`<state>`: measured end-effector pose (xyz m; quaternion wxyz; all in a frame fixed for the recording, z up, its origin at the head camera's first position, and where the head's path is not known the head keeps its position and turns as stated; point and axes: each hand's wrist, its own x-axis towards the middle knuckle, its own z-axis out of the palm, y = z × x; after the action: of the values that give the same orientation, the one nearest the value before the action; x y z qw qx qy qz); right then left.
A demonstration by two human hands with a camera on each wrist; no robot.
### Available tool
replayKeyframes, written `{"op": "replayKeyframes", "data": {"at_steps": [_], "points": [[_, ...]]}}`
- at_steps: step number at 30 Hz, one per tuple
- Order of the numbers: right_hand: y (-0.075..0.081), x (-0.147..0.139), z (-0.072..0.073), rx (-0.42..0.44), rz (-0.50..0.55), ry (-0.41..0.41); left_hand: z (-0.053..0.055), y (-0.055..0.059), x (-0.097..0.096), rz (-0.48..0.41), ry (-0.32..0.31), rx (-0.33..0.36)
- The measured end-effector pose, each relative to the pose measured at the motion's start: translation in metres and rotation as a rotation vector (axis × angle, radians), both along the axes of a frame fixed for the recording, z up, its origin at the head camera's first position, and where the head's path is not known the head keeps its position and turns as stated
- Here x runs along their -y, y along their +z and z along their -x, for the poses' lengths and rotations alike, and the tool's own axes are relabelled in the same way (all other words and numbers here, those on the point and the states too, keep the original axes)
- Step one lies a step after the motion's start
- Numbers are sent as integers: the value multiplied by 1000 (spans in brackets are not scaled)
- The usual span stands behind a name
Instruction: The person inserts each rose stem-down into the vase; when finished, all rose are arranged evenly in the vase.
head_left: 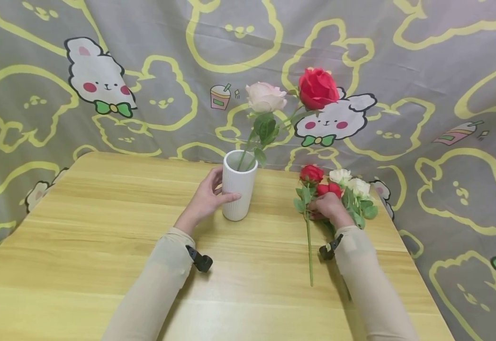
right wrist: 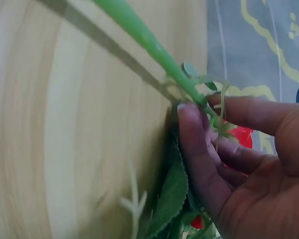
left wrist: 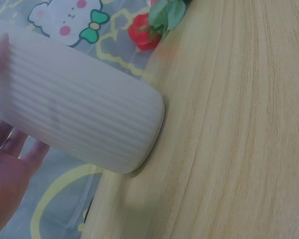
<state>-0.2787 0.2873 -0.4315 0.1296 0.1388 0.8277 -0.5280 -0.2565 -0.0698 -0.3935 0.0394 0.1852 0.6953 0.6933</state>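
A white ribbed vase [head_left: 240, 194] stands upright on the wooden table, with a pale pink rose [head_left: 266, 97] and a red rose [head_left: 318, 88] rising from its mouth. My left hand [head_left: 207, 196] grips its side, thumb across the front and the other fingers behind; the left wrist view shows the vase's base [left wrist: 144, 134] on the wood. Over at the right, my right hand [head_left: 328, 209] pinches the green stem [right wrist: 157, 50] of a red rose [head_left: 311, 174] between thumb and fingers. A second red rose [head_left: 329, 190] lies just beyond that hand, partly hidden by it.
White roses [head_left: 360, 188] with green leaves lie beside my right hand, near the table's right edge. A grey curtain [head_left: 154, 33] with yellow outlines and rabbit prints hangs behind the table [head_left: 103, 227]. Dark camera mounts [head_left: 201, 260] sit on the wrists.
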Motion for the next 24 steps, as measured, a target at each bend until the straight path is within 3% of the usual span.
{"op": "replayKeyframes", "data": {"at_steps": [8,19,24], "points": [[-2,-1,-4,64,153,45,0,0,-1,16,5,18],[12,1,-10,13,162,116,1,1,-1,17,3,21],[20,3,-14,-88,197,142,1,2,-1,23,8,21]]}}
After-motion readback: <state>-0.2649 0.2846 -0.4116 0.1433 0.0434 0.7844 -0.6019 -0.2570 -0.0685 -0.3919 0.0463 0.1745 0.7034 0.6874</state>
